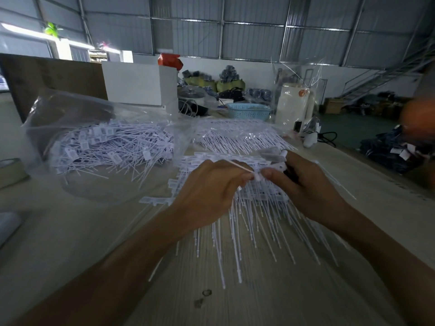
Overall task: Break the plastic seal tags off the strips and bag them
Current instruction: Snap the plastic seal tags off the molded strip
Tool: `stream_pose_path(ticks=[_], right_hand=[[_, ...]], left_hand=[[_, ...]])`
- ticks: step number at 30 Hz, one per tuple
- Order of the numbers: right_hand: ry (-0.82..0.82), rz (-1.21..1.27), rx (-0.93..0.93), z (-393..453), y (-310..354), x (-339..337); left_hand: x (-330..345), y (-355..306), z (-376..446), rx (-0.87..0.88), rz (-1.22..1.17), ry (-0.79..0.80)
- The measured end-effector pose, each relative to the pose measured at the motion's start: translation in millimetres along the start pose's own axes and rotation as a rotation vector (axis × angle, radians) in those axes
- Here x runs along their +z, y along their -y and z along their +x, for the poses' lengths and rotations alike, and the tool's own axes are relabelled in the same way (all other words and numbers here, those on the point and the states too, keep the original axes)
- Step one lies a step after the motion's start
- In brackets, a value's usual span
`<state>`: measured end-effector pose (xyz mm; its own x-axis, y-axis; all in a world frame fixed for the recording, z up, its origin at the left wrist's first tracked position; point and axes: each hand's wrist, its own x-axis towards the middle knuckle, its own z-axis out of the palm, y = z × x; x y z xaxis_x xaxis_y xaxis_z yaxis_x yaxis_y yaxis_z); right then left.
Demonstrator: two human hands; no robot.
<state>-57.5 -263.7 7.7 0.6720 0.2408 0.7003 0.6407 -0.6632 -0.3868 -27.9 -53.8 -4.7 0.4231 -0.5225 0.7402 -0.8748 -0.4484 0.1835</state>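
Observation:
A heap of white seal-tag strips (254,222) lies on the table under my hands, thin tails pointing toward me. My left hand (209,191) pinches one white tag (257,176) by its thin tail, which sticks up to the left. My right hand (303,182) grips the strip (279,166) that this tag hangs from, fingertips almost touching those of the left hand. A clear plastic bag (77,118) at the left holds several loose tags (113,147), its mouth facing right.
Another pile of joined strips (242,137) lies behind the hands. A blue basket (248,111), a white box (138,83) and a white appliance (294,104) stand at the back. A tape roll (10,171) sits at the left edge. The table's right edge runs diagonally.

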Motion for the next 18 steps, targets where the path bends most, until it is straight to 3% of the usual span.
stream_pose_path(ticks=[6,9,13,16,18], right_hand=[[0.094,-0.115,0.015,5,-4,-17],[0.091,-0.170,0.013,7,-13,-15],[0.028,-0.343,0.264,11,-44,-36],[-0.114,-0.049,0.480,5,-50,-45],[-0.078,0.121,0.502,3,-36,-33]], left_hand=[[-2,-9,-2,0.133,0.241,0.070],[-2,-11,1,0.150,0.244,0.078],[-7,-10,0,0.149,0.183,0.051],[-9,-4,1,0.077,0.100,-0.029],[-5,-2,1,0.060,0.101,-0.041]])
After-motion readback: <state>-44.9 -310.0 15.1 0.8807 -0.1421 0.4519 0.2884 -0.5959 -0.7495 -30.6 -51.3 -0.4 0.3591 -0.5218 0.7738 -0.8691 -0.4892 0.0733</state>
